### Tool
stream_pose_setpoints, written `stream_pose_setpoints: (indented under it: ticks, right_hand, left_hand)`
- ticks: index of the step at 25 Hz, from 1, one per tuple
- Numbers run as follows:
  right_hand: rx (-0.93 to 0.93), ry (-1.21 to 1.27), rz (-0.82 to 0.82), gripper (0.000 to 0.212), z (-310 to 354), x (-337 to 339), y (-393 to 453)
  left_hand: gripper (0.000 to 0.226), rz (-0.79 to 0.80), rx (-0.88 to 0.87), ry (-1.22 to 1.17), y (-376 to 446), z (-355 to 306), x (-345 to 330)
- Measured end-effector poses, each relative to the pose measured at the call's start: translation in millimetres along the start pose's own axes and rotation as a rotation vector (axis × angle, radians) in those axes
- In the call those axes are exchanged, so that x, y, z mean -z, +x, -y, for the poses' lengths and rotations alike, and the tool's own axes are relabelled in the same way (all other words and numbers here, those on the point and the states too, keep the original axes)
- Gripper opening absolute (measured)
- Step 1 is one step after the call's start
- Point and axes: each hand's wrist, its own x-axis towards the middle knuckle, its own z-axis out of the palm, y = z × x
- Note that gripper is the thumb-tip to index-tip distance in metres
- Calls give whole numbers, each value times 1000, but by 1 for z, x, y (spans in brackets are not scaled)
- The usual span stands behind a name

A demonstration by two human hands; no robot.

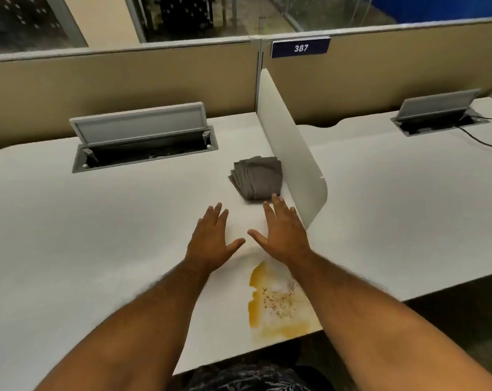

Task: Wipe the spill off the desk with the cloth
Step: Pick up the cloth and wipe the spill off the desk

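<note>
A folded grey cloth (pixel 256 176) lies on the white desk (pixel 98 227), tight against the divider panel. A yellow-orange spill (pixel 275 303) with reddish specks spreads near the desk's front edge, partly under my right forearm. My left hand (pixel 211 238) hovers flat with fingers spread, left of the cloth and behind the spill. My right hand (pixel 281 230) is also flat and spread, its fingertips just short of the cloth's near edge. Neither hand holds anything.
A white divider panel (pixel 292 153) stands at the right of the desk. An open cable hatch (pixel 143 142) with a raised lid sits at the back left. The neighbouring desk has another hatch (pixel 436 117) and a black cable (pixel 481 139).
</note>
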Motion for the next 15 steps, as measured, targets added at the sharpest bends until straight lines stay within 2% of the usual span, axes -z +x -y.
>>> stream_pose_setpoints:
  ticks: [3, 5, 8, 10, 12, 14, 15]
  right_hand:
    - [75, -89, 8, 79, -21, 8, 43]
    - [133, -134, 73, 67, -32, 13, 69]
    - [137, -94, 148, 63, -32, 18, 91]
    - [98, 237, 23, 48, -27, 23, 94]
    - [-11, 750, -129, 29, -24, 28, 88]
    - [-197, 1202, -172, 18, -24, 38, 83]
    - [-266, 1344, -154, 17, -26, 44, 82]
  left_hand:
    - [97, 26, 100, -96, 26, -10, 3]
    - [94, 24, 163, -188, 41, -13, 5]
    - [87, -3, 236, -321, 46, -18, -1]
    - [80, -67, 287, -407, 43, -25, -5]
    - [75, -135, 311, -449, 38, -34, -7]
    - [71, -183, 343, -535, 36, -39, -1]
    - [69, -218, 375, -606, 35, -41, 4]
